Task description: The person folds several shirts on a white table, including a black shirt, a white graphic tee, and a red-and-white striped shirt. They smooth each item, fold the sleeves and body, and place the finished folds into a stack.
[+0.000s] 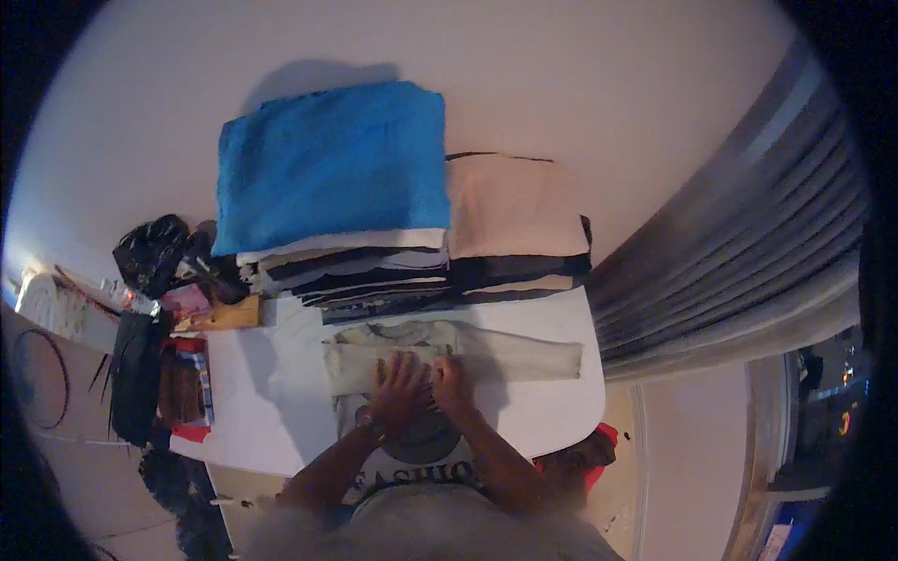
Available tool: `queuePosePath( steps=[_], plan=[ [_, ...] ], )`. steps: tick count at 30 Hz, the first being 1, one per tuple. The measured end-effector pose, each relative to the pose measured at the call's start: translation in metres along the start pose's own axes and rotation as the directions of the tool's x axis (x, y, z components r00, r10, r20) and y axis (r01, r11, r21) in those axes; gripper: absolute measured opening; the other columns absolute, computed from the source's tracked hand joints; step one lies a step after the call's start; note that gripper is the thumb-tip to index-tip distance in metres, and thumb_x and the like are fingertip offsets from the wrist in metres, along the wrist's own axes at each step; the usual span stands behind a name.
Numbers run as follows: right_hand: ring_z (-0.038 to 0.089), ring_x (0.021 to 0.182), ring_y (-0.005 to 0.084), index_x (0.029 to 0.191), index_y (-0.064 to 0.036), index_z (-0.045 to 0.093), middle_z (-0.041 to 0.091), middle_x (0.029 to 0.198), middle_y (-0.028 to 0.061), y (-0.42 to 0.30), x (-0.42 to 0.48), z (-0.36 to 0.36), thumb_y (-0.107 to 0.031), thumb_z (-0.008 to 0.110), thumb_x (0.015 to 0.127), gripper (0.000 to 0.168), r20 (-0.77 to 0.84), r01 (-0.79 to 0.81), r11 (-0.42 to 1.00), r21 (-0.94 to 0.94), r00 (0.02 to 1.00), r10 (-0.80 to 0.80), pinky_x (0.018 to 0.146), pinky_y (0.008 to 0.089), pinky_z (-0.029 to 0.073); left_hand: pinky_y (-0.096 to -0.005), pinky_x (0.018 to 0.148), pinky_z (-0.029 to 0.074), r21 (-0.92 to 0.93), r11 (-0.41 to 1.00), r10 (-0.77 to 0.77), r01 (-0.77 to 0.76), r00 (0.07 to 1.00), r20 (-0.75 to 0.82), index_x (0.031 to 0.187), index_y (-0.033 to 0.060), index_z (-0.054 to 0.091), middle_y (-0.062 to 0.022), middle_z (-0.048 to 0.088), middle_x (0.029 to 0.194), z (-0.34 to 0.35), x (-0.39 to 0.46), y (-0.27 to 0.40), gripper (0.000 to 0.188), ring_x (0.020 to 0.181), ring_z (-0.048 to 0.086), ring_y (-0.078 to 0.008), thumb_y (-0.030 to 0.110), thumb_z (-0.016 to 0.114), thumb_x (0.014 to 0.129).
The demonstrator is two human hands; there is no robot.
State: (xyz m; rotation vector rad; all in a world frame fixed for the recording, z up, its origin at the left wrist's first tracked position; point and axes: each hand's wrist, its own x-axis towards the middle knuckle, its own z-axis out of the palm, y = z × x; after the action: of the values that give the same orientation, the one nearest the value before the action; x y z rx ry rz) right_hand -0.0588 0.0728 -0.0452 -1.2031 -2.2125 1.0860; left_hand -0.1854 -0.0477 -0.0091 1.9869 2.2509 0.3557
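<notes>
A pale long-sleeved shirt (pixel 519 354) with a dark print and lettering lies on the white table (pixel 280 393) in front of me. Its neckline faces the far side, and one sleeve stretches out to the right. A strip of its cloth lies across the upper chest on the left. My left hand (pixel 400 393) rests on the middle of the shirt, palm down and fingers apart. Close beside it, my right hand (pixel 454 389) touches the shirt with curled fingers. Whether cloth is pinched under them is hidden.
Behind the shirt stand a tall stack of folded clothes topped by a blue cloth (pixel 337 168) and a lower stack topped by a peach cloth (pixel 515 207). A black plastic bag (pixel 151 252) and a wooden box (pixel 228 313) sit left. A grey curtain (pixel 729 245) hangs right.
</notes>
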Motion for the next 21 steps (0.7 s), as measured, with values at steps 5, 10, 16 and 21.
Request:
queuePosePath(
  steps=[5, 10, 16, 21],
  plan=[
    [0.062, 0.109, 0.0384, 0.117, -0.002, 0.064, 0.067, 0.113, 0.0191, 0.051, -0.003, -0.066, -0.023, 0.069, 0.09, 0.034, -0.365, -0.142, 0.987, -0.079, 0.925, 0.104, 0.098, 0.0492, 0.049, -0.0728, 0.115, 0.023, -0.009, 1.0, 0.017, -0.017, 0.998, -0.061, 0.146, 0.0135, 0.051, -0.0234, 0.036, 0.159, -0.003, 0.001, 0.0, 0.064, 0.148, 0.032, -0.0474, 0.041, 0.067, 0.09],
    [0.052, 0.121, 0.0414, 0.137, -0.001, 0.05, 0.06, 0.124, 0.0205, 0.131, -0.029, -0.174, -0.03, 0.08, 0.081, 0.07, -0.63, -0.447, 0.845, -0.293, 0.755, 0.181, 0.106, 0.0531, 0.041, -0.0696, 0.111, 0.033, -0.044, 0.997, 0.063, -0.069, 0.991, -0.114, 0.144, 0.0118, 0.052, -0.0237, 0.041, 0.155, 0.003, 0.014, 0.017, 0.061, 0.146, 0.036, -0.046, 0.035, 0.069, 0.09],
    [0.067, 0.097, 0.0444, 0.118, -0.004, 0.059, 0.07, 0.107, 0.0224, 0.17, -0.033, -0.197, -0.041, 0.084, 0.076, 0.061, -0.639, -0.546, 0.823, -0.156, 0.691, 0.338, 0.086, 0.0511, 0.054, -0.0463, 0.102, 0.05, -0.711, 0.703, -0.146, 0.016, 0.982, -0.122, 0.146, 0.0038, 0.048, -0.0242, 0.056, 0.136, 0.047, 0.07, 0.065, 0.054, 0.127, 0.055, -0.0421, 0.024, 0.063, 0.098],
    [0.068, 0.083, 0.021, 0.099, -0.003, 0.067, 0.071, 0.09, 0.0088, 0.145, -0.011, -0.192, -0.02, 0.079, 0.084, 0.026, -0.526, -0.155, 0.963, 0.219, 0.813, 0.251, 0.076, 0.0352, 0.055, -0.0396, 0.093, 0.053, -0.902, 0.33, -0.31, 0.279, 0.934, 0.175, 0.152, 0.0053, 0.041, -0.0192, 0.061, 0.133, 0.056, 0.08, 0.064, 0.056, 0.118, 0.062, -0.0308, 0.031, 0.058, 0.105]
  ],
)
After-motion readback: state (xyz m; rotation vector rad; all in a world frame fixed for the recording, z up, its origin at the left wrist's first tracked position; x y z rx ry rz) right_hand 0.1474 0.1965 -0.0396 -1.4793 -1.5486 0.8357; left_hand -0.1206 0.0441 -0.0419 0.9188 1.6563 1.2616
